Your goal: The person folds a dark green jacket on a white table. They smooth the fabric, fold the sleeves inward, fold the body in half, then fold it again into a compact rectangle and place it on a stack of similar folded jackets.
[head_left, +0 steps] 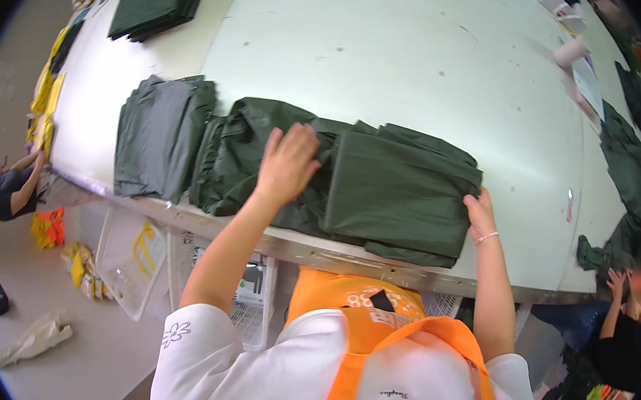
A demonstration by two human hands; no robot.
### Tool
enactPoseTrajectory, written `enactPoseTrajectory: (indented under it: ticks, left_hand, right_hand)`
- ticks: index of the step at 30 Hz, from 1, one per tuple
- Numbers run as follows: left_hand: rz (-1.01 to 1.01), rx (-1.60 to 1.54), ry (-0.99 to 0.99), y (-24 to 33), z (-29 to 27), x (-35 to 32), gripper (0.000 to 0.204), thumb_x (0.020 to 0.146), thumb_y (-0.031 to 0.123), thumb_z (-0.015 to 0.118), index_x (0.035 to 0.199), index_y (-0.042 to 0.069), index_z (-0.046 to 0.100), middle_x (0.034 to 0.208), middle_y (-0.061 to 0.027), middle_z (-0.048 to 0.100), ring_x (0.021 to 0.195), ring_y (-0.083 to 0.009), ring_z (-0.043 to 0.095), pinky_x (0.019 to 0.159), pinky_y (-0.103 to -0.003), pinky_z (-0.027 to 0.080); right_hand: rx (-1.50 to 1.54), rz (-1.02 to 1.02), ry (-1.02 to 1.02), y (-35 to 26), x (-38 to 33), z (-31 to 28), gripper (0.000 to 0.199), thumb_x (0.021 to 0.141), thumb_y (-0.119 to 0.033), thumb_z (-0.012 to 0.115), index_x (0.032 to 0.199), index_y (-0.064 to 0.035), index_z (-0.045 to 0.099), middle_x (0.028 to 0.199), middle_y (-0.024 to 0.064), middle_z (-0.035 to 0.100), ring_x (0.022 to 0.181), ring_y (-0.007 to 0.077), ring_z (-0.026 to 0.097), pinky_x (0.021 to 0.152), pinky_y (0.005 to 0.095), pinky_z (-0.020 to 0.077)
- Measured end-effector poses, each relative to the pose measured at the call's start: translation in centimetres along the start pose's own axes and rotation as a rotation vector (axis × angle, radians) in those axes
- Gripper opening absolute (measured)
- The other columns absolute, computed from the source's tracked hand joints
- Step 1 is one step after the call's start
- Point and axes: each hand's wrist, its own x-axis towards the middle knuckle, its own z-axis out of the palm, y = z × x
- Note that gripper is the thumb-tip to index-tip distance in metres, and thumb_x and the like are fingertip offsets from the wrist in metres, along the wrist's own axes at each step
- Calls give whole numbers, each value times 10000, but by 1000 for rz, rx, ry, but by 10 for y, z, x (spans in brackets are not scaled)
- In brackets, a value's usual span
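Observation:
A folded stack of dark green cloth [401, 187] lies at the near edge of a large white table [414, 49]. My right hand [481, 214] presses against the stack's near right corner. My left hand [285, 164] rests flat on a crumpled dark green cloth [242, 157] just left of the stack, fingers spread over its folds. Further left lies a flatter pile of dark green cloth [157, 135]. Neither hand lifts anything.
Another folded dark green pile [156, 10] sits at the table's far left. Yellow pieces [44, 96] line the left edge. White wire baskets [135, 258] stand under the table. A person [7, 190] crouches at the left; another person [619, 325] sits at the lower right near dark cloth [630, 167].

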Motion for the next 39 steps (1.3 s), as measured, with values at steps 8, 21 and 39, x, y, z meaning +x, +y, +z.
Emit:
enactPoseTrajectory:
  ticks: [8,21,39]
  left_hand:
    - [-538,182,22,-73,49,-47,555,858,473,536,1308,152,486,1402,-82,412,1334,-258,316,1092,-528,153]
    - [-559,-109,524,-47,26,-28,290,800,206,663,1001,28,553,1295,-232,424,1196,-401,385,1012,-485,284]
    - [-1283,-41,515,-26,-14,-145,727,802,328,690,1344,-11,343,1395,-269,280,1306,-373,273,1059,-447,244]
  right_hand:
    - [-623,-386,276,-14,-18,34,474,775,-99,482,1201,60,347,936,303,593,843,446,587,782,445,472]
    - [-476,-449,274,-17,25,-27,332,865,-237,525,1039,28,623,1041,160,626,827,268,631,758,362,505]
    - [-1019,139,-992,42,-144,-160,289,801,-283,618,690,-16,636,638,122,641,581,293,595,588,380,491]
